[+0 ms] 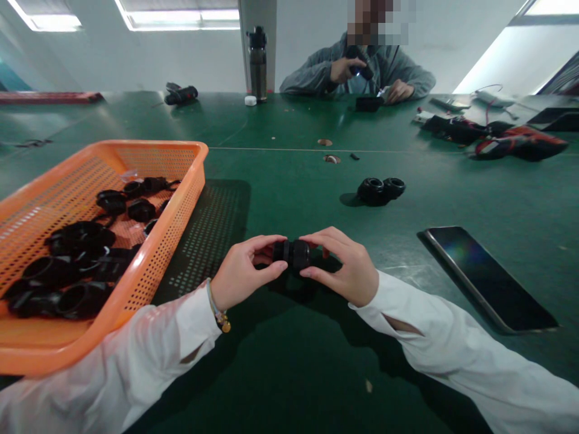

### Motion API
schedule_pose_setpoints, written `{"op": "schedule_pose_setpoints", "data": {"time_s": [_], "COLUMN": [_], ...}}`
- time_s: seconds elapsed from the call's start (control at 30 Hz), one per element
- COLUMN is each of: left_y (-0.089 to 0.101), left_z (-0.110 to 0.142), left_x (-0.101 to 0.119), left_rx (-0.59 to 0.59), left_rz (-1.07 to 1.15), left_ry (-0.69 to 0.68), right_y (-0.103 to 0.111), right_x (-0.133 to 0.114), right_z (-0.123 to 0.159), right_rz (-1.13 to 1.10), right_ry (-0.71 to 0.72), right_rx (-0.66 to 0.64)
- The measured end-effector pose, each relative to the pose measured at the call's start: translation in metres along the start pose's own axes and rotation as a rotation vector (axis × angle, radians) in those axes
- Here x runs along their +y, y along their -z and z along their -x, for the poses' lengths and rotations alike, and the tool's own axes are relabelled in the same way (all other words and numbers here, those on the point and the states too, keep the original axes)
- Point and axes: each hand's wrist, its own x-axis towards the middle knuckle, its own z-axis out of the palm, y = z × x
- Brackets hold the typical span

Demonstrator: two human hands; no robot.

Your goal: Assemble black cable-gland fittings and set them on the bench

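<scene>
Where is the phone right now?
In the head view, the phone lies on the green table, just right of the person's right hand.

Counter [253,392]: green, smooth, glossy
Basket, nine o'clock [158,271]: orange plastic, slightly shiny
Phone, three o'clock [491,280]: glossy dark screen
Sleeves [434,319]: white cloth, creased
Held fitting [301,254]: black, plastic-looking

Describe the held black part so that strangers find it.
On the green table, find the orange plastic basket and black rectangular phone. Between them, the left hand and right hand hold the black cylindrical part; the basket's black parts and farther black pair lie untouched.
</scene>
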Motion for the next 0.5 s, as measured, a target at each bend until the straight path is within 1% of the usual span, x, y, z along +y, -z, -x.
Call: {"op": "schedule_pose_setpoints", "data": {"time_s": [0.5], "left_y": [-0.0004], "left_z": [-0.0002], "left_x": [-0.0002], "left_rx": [-0.001], "left_rz": [0.037], "left_ry": [0.009], "right_y": [0.0000], "right_x": [0.0019], "right_z": [-0.0010], "right_rz": [0.020], "right_ry": [0.022], "right_rx": [0.015]}}
